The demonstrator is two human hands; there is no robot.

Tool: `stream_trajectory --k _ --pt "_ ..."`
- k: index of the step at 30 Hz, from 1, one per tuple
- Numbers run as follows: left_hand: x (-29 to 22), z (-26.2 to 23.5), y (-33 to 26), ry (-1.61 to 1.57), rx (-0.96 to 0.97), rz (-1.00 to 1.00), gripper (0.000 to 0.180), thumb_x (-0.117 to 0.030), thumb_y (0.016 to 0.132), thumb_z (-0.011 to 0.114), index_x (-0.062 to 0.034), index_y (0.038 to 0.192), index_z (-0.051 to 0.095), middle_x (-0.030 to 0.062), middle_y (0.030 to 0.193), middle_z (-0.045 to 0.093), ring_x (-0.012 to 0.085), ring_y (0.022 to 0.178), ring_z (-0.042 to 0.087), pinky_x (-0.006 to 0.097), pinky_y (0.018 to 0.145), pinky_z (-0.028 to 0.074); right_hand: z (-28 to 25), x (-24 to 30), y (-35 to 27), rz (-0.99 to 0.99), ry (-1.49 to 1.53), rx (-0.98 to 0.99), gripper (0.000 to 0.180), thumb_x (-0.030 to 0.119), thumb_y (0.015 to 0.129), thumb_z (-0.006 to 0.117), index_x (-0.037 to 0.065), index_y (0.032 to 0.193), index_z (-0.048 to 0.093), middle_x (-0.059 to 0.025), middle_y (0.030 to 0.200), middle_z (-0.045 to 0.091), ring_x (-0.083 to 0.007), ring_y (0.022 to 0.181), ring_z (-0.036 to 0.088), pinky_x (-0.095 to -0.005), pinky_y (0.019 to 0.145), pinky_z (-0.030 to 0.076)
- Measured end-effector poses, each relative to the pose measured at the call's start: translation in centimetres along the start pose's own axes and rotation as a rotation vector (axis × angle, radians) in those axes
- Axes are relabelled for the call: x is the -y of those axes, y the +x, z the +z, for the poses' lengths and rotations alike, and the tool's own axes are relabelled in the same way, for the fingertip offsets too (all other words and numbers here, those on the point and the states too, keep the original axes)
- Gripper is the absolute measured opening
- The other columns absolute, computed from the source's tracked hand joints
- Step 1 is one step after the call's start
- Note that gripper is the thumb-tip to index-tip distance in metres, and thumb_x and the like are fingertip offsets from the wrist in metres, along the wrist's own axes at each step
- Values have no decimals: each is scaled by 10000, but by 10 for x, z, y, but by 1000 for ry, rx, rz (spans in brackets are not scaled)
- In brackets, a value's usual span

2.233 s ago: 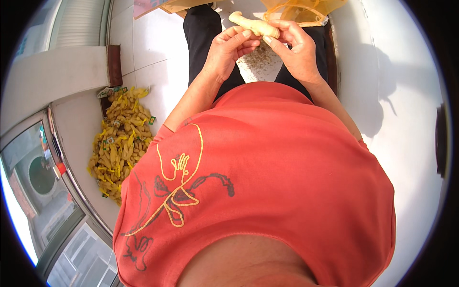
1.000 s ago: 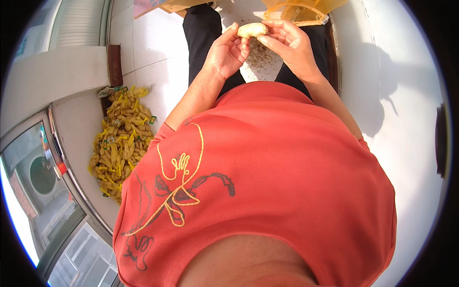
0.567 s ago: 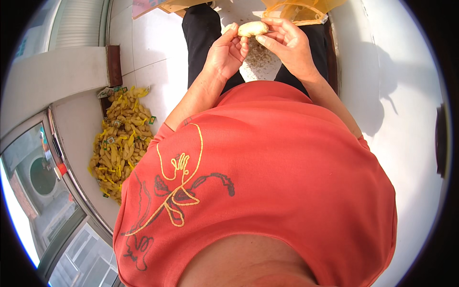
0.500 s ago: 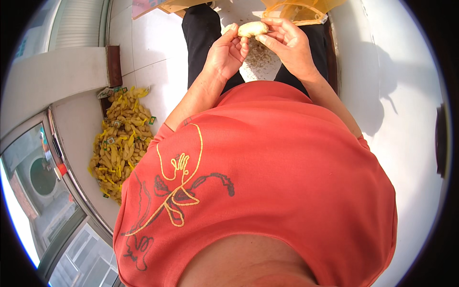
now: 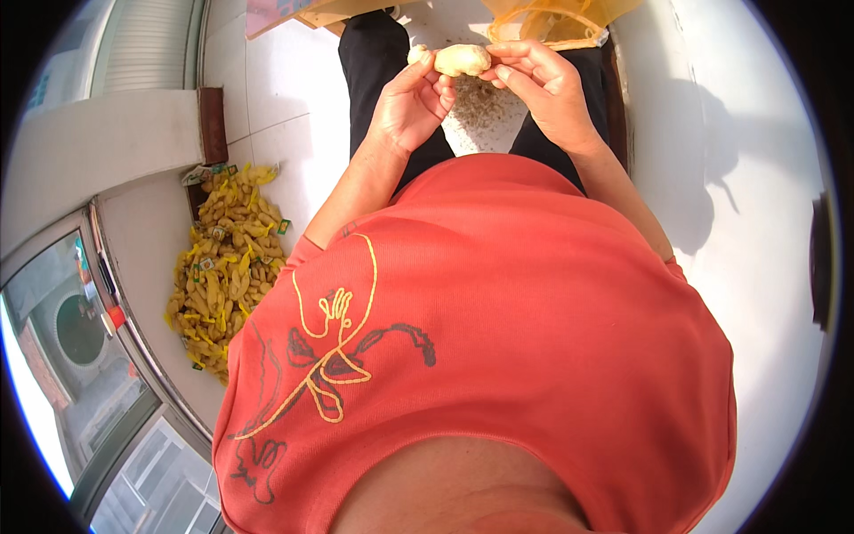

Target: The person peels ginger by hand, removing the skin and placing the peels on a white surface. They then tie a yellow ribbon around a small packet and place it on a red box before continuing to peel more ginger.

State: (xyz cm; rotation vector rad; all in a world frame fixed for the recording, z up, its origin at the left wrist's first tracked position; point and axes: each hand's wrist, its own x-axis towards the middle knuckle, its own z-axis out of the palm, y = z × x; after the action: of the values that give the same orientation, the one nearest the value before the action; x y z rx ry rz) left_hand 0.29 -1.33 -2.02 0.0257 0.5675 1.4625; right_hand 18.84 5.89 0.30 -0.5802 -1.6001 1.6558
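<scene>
A pale yellow, knobby piece of ginger root [image 5: 463, 60] is held up between my hands, above the gap between my knees. My left hand [image 5: 414, 109] grips its left part between thumb and curled fingers, with a small knob showing beyond the thumb. Thumb and fingertips of my right hand [image 5: 550, 93] are pinched together at the root's right end. Whether a small tool is also in the right fingers I cannot make out.
Brown peelings [image 5: 487, 116] lie on the floor between my legs. A pile of ginger in yellow net bags [image 5: 227, 267] rests by the wall at left. At the top right is an orange mesh bag [image 5: 543, 25]; a cardboard box [image 5: 311, 13] stands at the top left.
The ginger root has shifted slightly left and is turned a little. My right fingers have closed nearer together at its right end, and my left hand has moved slightly.
</scene>
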Motion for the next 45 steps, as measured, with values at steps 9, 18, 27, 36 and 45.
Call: stream_trajectory --k 9,18,27,36,45 --pt "-6 5 -1 203 128 79 201 -127 902 557 2 1055 569 79 869 614 148 733 592 262 708 510 0 10 1 66 8 18 225 62 898 569 -38 1099 561 -101 1005 645 -138 913 635 -240 755 495" --pt "-10 5 0 362 222 174 194 -75 875 592 13 1048 586 174 1084 637 142 816 605 256 768 511 -2 10 1 174 -17 -8 232 177 933 545 -23 1040 593 -87 978 646 -121 879 627 -226 713 495" --pt "-8 7 -5 505 142 205 198 -99 874 600 -7 1050 594 153 1079 634 126 805 570 246 765 481 1 8 1 246 -44 -74 334 313 949 536 -11 992 607 -55 912 625 -79 786 583 -205 694 484" --pt "-7 12 -2 675 93 209 145 -140 881 615 -32 977 631 14 866 644 59 715 555 207 686 464 7 7 4 280 51 130 302 57 885 598 -70 1146 515 -77 1019 600 -98 888 589 -234 781 498" --pt "-5 4 4 701 15 175 128 -142 878 628 -34 947 629 9 821 640 54 655 548 189 624 447 10 -7 3 323 -57 130 295 128 898 599 -55 1122 542 -55 927 616 -81 776 602 -216 693 487"
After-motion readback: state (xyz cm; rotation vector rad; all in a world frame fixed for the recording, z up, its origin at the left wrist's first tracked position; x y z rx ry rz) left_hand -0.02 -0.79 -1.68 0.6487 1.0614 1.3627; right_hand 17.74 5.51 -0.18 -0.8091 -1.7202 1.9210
